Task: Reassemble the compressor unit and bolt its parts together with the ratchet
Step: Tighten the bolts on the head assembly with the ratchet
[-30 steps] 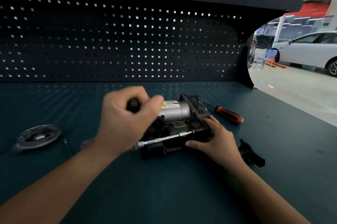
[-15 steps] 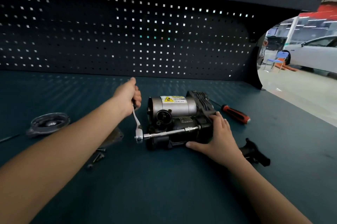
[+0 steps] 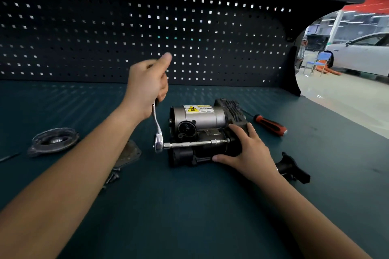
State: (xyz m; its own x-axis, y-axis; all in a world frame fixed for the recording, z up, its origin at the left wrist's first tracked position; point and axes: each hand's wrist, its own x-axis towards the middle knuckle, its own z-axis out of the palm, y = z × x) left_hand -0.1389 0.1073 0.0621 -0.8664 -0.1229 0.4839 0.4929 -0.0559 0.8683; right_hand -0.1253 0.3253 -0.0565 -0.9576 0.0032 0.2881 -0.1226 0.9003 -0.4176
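The compressor unit [image 3: 200, 119], a silver cylinder with a yellow warning label on a black body, lies on the teal bench. A chrome ratchet [image 3: 157, 130] with a long extension bar [image 3: 189, 144] runs along the unit's front into its right end. My left hand [image 3: 147, 86] grips the ratchet's handle, which stands nearly upright left of the unit. My right hand [image 3: 246, 151] presses on the unit's right front corner, fingers spread over the black housing.
A round metal cover [image 3: 53, 140] lies at the left, a flat plate [image 3: 130, 153] and several loose screws [image 3: 112, 176] under my left forearm. A red-handled screwdriver [image 3: 270, 125] lies right of the unit, a black bracket [image 3: 292, 168] behind my right wrist. Pegboard [image 3: 147, 33] walls the back.
My left hand has swung the ratchet handle up and away from me, from low in front of the unit to nearly upright. My right hand has stayed on the unit.
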